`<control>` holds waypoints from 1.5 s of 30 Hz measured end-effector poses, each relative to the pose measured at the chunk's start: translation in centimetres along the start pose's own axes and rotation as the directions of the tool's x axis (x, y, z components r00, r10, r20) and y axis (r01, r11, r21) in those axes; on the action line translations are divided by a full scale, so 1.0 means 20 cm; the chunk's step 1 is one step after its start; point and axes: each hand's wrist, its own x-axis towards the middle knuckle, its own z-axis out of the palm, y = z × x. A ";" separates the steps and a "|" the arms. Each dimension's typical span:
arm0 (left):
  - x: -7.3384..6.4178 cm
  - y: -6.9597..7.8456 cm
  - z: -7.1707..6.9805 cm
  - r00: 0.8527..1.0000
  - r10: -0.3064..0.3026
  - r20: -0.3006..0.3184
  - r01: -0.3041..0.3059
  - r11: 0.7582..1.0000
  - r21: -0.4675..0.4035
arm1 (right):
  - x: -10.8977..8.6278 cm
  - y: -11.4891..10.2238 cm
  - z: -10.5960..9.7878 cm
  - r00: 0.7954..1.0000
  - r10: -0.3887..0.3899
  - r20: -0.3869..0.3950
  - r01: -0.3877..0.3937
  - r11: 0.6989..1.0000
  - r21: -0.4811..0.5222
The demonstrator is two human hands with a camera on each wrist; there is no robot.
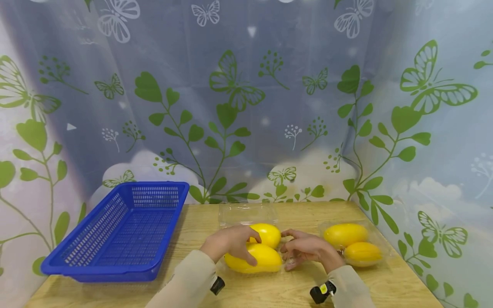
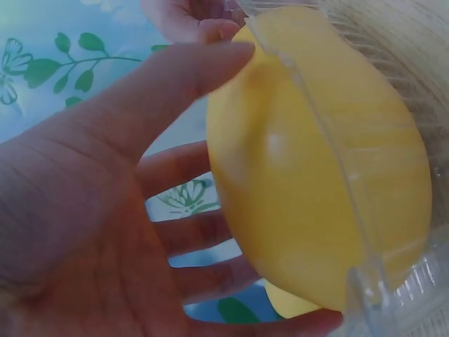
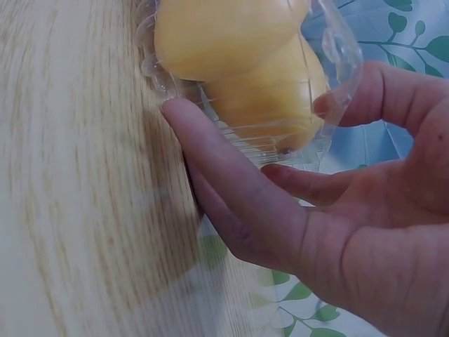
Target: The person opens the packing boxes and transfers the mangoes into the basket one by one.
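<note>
Two smooth yellow melons lie side by side in a clear plastic box [image 3: 158, 88] at the front middle of the table. My left hand [image 1: 235, 244] holds the nearer melon [image 1: 265, 259], thumb over its near side and fingers spread behind it. Behind that one sits the farther melon [image 1: 271, 234], partly covered by the same hand. At the box's right end is my right hand [image 1: 308, 248], its bent fingers gripping the clear wall and rim. The box's transparent lid [image 1: 246, 214] stands folded back at the far side.
A blue plastic basket [image 1: 165, 237] with slotted walls stands to the left. Two more yellow melons [image 1: 345, 234] sit in another clear box to the right, beside my right wrist. A patterned curtain [image 1: 246, 141] hangs behind the wooden table [image 1: 200, 218].
</note>
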 end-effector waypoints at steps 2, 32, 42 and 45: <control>0.00 0.00 0.01 1.000 -0.014 0.019 0.014 1.000 -0.010 | 0.00 0.00 0.00 1.000 -0.003 -0.003 0.003 1.000 0.001; -0.01 0.02 0.03 0.998 0.061 0.006 -0.062 0.995 0.074 | -0.02 -0.02 0.02 1.000 -0.013 -0.008 0.013 1.000 -0.021; -0.04 0.00 0.01 0.998 0.061 -0.015 -0.060 0.996 0.065 | -0.02 -0.02 0.02 1.000 -0.011 -0.007 0.011 1.000 -0.028; -0.06 0.00 0.01 0.998 0.055 -0.012 -0.054 0.997 0.050 | -0.02 -0.02 0.02 1.000 -0.008 -0.008 0.008 1.000 -0.029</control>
